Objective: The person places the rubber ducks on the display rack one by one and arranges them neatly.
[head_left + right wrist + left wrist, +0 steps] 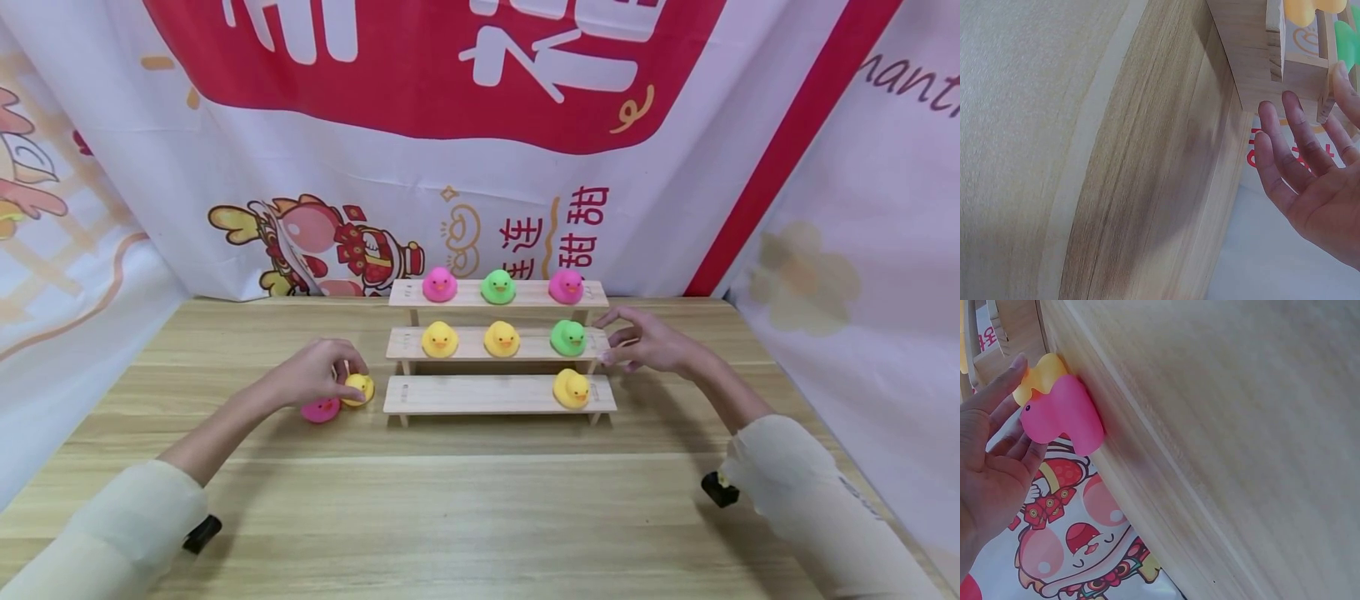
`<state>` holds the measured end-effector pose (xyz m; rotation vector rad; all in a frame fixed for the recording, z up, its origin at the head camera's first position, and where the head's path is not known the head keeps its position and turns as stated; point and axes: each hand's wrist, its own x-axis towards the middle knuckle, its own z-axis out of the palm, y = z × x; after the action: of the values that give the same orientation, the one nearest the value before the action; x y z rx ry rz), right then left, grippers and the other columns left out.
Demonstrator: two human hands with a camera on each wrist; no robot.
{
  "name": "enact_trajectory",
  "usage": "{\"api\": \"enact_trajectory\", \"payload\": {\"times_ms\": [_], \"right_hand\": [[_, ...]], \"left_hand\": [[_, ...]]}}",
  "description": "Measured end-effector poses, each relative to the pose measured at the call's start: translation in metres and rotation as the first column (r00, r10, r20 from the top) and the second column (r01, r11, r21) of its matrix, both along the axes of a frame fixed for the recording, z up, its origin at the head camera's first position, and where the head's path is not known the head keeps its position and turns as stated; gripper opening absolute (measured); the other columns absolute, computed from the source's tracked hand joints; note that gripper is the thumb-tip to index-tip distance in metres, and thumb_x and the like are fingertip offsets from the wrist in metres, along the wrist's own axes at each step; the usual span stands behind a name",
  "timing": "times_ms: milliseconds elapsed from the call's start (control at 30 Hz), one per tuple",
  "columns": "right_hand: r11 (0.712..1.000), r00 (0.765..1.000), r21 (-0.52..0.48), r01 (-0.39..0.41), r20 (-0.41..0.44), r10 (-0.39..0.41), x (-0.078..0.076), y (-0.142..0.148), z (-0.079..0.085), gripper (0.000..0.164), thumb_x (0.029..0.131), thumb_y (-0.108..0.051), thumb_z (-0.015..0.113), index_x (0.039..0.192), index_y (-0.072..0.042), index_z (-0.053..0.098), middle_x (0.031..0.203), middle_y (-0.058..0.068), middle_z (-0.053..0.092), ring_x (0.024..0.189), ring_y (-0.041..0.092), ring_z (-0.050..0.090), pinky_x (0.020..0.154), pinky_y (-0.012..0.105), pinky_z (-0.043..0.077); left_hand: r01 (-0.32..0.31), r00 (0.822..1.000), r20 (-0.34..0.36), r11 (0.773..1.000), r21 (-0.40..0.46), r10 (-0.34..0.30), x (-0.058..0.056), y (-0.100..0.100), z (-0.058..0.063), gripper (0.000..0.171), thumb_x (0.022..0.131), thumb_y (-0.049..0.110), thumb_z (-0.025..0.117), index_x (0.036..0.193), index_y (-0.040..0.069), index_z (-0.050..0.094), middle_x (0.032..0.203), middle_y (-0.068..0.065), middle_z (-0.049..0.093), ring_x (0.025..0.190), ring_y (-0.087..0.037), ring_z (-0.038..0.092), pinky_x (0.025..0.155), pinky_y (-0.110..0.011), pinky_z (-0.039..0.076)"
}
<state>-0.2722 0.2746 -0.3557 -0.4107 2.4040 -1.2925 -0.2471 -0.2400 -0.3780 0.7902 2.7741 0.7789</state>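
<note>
My left hand (318, 372), left of the tiered wooden stand (480, 396), pinches a yellow toy duck (358, 389) between thumb and fingers. Close beside it, a pink duck (321, 409) is partly hidden by this hand; in the left wrist view the pink duck (1069, 415) overlaps the yellow duck (1047, 372). At the stand's right end is my right hand (648, 340), its thumb and forefinger spread at the end of the middle tier. The right wrist view has this hand's (1319, 181) other fingers loosely extended below the board end (1327, 87).
Pink, green and pink ducks line the top tier (468, 292). Two yellow ducks and a green duck (568, 337) sit on the middle tier. One yellow duck (572, 389) stands at the bottom tier's right. Printed cloth (480, 175) hangs behind the wooden table (480, 517).
</note>
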Motion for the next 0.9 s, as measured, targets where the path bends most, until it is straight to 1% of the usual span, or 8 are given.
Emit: {"api": "enact_trajectory", "payload": {"times_ms": [167, 400, 633, 733, 900], "right_hand": [[1.000, 1.000, 0.013, 0.004, 0.002, -0.004, 0.000, 0.000, 0.000, 0.052, 0.095, -0.006, 0.073, 0.139, 0.000, 0.046, 0.108, 0.017, 0.069, 0.094, 0.021, 0.066, 0.076, 0.046, 0.061], [1.000, 1.000, 0.001, 0.003, 0.005, -0.003, 0.000, 0.000, 0.000, 0.051, 0.095, -0.005, 0.073, 0.138, 0.001, 0.045, 0.107, 0.017, 0.066, 0.093, 0.020, 0.065, 0.076, 0.046, 0.062], [1.000, 1.000, 0.009, 0.005, 0.010, -0.005, 0.000, 0.000, 0.000, 0.052, 0.095, -0.004, 0.072, 0.139, 0.001, 0.045, 0.108, 0.019, 0.067, 0.094, 0.022, 0.065, 0.078, 0.048, 0.062], [1.000, 1.000, 0.010, 0.008, 0.013, -0.008, 0.000, 0.000, 0.001, 0.052, 0.095, -0.004, 0.072, 0.139, 0.000, 0.045, 0.110, 0.019, 0.067, 0.095, 0.023, 0.066, 0.079, 0.049, 0.062], [1.000, 1.000, 0.004, 0.007, 0.019, -0.008, 0.001, -0.002, 0.001, 0.053, 0.095, -0.005, 0.072, 0.140, 0.000, 0.044, 0.109, 0.018, 0.067, 0.094, 0.022, 0.065, 0.078, 0.047, 0.062]], "left_hand": [[0.002, 1.000, -0.002, 1.000, 0.012, -0.002, 0.000, -0.001, 0.000, 0.023, 0.081, 0.014, 0.090, 0.096, 0.003, 0.077, 0.091, -0.004, 0.070, 0.075, -0.016, 0.059, 0.064, -0.026, 0.052], [0.009, 1.000, -0.015, 0.999, 0.039, -0.008, 0.000, -0.003, 0.000, 0.022, 0.081, 0.010, 0.090, 0.095, 0.002, 0.076, 0.085, -0.002, 0.068, 0.073, -0.015, 0.058, 0.062, -0.025, 0.051], [0.020, 0.999, -0.031, 0.998, 0.062, -0.018, 0.002, -0.003, 0.004, 0.020, 0.080, 0.006, 0.089, 0.094, 0.001, 0.076, 0.082, -0.002, 0.067, 0.071, -0.015, 0.057, 0.061, -0.024, 0.050], [0.014, 0.999, -0.036, 0.998, 0.062, -0.012, 0.002, -0.003, 0.006, 0.019, 0.081, 0.007, 0.088, 0.095, 0.001, 0.076, 0.082, -0.001, 0.066, 0.072, -0.015, 0.057, 0.062, -0.024, 0.050], [0.011, 0.999, -0.050, 0.997, 0.073, -0.007, 0.003, -0.003, 0.011, 0.018, 0.082, 0.007, 0.087, 0.097, 0.002, 0.077, 0.085, -0.001, 0.068, 0.074, -0.016, 0.058, 0.064, -0.025, 0.051]]}}
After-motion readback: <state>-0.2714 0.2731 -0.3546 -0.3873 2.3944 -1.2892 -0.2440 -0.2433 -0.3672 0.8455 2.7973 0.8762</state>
